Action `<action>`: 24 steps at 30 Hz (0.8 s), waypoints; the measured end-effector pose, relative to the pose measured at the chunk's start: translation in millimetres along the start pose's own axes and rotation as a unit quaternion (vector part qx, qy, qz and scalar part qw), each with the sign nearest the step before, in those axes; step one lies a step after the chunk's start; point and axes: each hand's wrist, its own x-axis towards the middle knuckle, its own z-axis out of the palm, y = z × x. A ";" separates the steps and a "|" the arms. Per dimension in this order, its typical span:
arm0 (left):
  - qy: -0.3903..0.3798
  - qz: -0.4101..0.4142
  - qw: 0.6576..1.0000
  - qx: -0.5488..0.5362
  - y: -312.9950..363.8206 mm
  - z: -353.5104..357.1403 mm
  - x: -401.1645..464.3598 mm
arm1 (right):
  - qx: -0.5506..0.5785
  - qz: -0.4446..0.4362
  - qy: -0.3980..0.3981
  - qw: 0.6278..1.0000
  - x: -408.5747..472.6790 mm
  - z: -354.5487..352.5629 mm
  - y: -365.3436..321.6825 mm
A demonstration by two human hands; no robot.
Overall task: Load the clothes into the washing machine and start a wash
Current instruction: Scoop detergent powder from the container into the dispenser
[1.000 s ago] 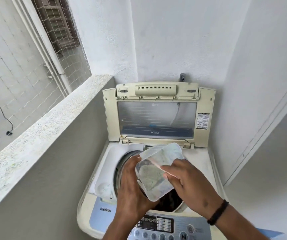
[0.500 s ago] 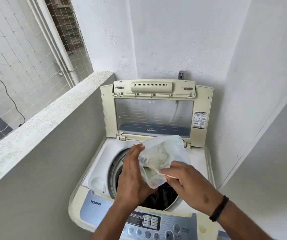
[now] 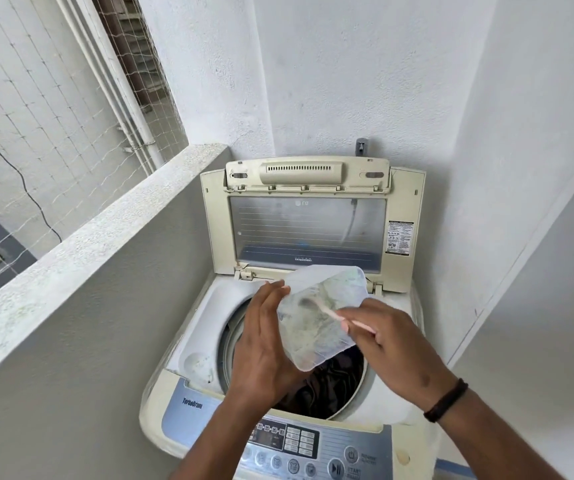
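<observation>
Two hands: both occupied above the open drum, so that spilled powder falls inside.
Clothes: dark crumpled clothes [image 3: 327,386] lie in the round drum, directly below the container.
Container: translucent rectangular plastic detergent container [image 3: 323,317], tilted toward the person for scoop access.
Left hand: left hand [image 3: 264,344] clasps the container's left side, steadying it.
Right hand: right hand [image 3: 385,337] pinches a slim pink plastic scoop [image 3: 334,315] dipped into the powder.
Machine: cream top-loading washing machine [image 3: 188,403], lid raised; wash not yet started.

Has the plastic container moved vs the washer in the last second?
Yes, slightly: the plastic container's near edge has risen away from the control panel toward the open lid.
</observation>
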 end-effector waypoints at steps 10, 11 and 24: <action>0.022 -0.037 0.999 0.006 8.5 1.2 -4.5 | 0.076 0.041 0.002 0.996 -12.7 36.0 -15.8; 0.019 -0.043 0.999 0.008 8.7 -0.1 -4.2 | 0.109 0.052 0.001 0.993 -12.1 39.0 -17.2; 0.014 -0.234 0.972 -0.009 -0.2 -4.2 -21.1 | 0.432 0.255 0.087 0.861 5.6 43.1 -3.0</action>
